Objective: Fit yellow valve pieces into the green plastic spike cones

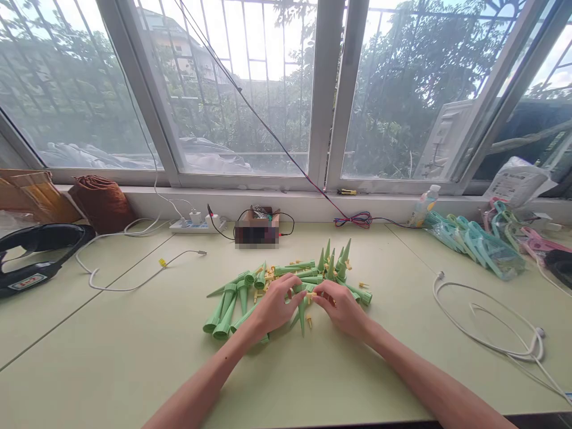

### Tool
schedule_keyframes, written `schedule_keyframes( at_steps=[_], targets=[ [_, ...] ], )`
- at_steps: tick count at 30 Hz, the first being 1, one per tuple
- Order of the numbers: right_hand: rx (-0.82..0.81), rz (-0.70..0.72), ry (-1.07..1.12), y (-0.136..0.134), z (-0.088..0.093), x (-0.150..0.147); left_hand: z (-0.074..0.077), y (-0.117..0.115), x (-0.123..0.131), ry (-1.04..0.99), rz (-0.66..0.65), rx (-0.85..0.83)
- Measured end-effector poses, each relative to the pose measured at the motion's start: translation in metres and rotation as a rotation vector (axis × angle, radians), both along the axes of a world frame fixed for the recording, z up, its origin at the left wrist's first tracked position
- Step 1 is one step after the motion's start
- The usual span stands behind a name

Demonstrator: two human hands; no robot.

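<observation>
My left hand (279,304) is closed around a green plastic spike (301,316), its tip pointing down toward me. Between the thumb and fingers of my right hand (343,307) is a small yellow valve (311,295), close beside the spike's wide end. Whether the two parts touch is hard to make out. Several more green spikes (227,307) lie to the left, and others stand tip-up (330,265) behind my right hand. Small yellow pieces are scattered among them; one loose yellow piece (309,322) lies just below my hands.
White cables lie at left (129,289) and right (487,345). At the back are a power strip (196,225), a box with wires (263,214) and a bottle (426,205). Bagged turquoise plastic pieces (482,241) sit at right, a black-handled object (40,256) at left.
</observation>
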State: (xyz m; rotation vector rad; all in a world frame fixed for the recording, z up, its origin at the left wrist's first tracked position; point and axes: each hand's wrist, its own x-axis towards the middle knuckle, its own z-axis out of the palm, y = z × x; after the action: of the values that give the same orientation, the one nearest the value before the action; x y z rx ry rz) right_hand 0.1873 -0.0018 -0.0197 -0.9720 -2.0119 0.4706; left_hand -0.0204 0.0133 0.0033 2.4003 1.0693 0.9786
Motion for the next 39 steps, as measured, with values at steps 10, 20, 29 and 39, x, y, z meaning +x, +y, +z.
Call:
schedule_keyframes(
  at_steps=[10, 20, 29, 39],
  targets=[
    [0.027, -0.011, -0.025, 0.0008, -0.0005, 0.0001, 0.0011, -0.0008, -0.0003, 0.014, 0.012, 0.006],
    [0.042, 0.015, -0.077, 0.0015, 0.0030, 0.0037, -0.0010, 0.0027, 0.0010, 0.002, -0.016, 0.024],
    [0.072, 0.037, -0.061, 0.0046, 0.0007, 0.0041, -0.0011, 0.0040, 0.0019, -0.004, -0.019, 0.043],
    [0.007, 0.048, 0.037, 0.0051, -0.0030, 0.0054, -0.0004, 0.0030, 0.0011, 0.009, -0.003, 0.050]
  ],
)
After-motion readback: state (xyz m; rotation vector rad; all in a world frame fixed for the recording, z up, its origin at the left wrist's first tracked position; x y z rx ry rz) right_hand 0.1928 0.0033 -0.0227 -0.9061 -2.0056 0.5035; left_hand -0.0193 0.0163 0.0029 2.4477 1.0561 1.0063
